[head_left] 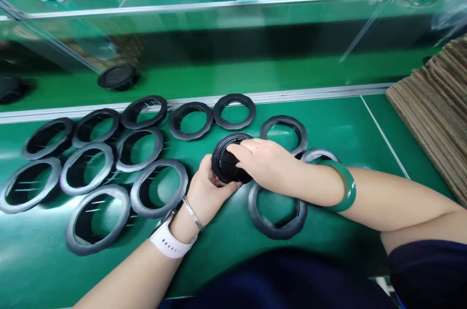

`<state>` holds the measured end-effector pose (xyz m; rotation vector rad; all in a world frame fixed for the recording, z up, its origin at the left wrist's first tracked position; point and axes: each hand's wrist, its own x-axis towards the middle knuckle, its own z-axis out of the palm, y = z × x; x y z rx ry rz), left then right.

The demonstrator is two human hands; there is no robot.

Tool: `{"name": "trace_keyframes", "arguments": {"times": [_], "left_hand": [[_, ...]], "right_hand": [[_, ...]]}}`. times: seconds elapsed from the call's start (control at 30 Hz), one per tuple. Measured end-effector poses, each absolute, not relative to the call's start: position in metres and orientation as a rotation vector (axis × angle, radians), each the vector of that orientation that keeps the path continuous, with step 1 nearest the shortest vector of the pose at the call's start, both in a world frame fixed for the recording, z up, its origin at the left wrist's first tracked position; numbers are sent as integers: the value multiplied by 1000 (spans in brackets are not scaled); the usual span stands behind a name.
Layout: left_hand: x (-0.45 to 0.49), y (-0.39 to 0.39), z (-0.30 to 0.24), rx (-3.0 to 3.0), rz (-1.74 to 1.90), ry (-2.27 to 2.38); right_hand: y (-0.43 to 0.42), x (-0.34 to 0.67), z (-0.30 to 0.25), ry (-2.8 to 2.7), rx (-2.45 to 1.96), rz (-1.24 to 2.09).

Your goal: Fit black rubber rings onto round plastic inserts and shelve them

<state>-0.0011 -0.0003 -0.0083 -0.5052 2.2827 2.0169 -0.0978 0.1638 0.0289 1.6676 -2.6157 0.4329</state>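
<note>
A round black disc part (226,163) is held upright-tilted over the green table (328,119), gripped from both sides. My left hand (207,192), with a white watch and a thin bangle, clasps its lower left edge. My right hand (264,163), with a green bangle on the wrist, lies over its top right, fingers curled on the rim. Just below the hands lies one black ring (277,211). Two further rings (283,133) (320,155) lie behind my right wrist.
Several black rings (95,168) lie spread over the table's left half. A black disc (117,77) sits on the conveyor belt beyond a metal rail (292,96). A stack of brown cardboard (438,104) fills the right edge.
</note>
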Motion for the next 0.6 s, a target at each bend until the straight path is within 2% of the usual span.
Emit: {"name": "trace_keyframes", "arguments": {"times": [0.2,0.37,0.47,0.6], "left_hand": [[2,-2,-12,-492,1950,2340],[4,-3,-15,-494,1959,2338],[3,-2,-15,-485,2015,2290],[1,2,-8,-525,2206,2214]], "right_hand": [[164,-92,36,-2590,1722,272],[163,-94,38,-2590,1779,263],[165,-98,37,-2502,1762,399],[168,-105,37,-2343,1469,886]]}}
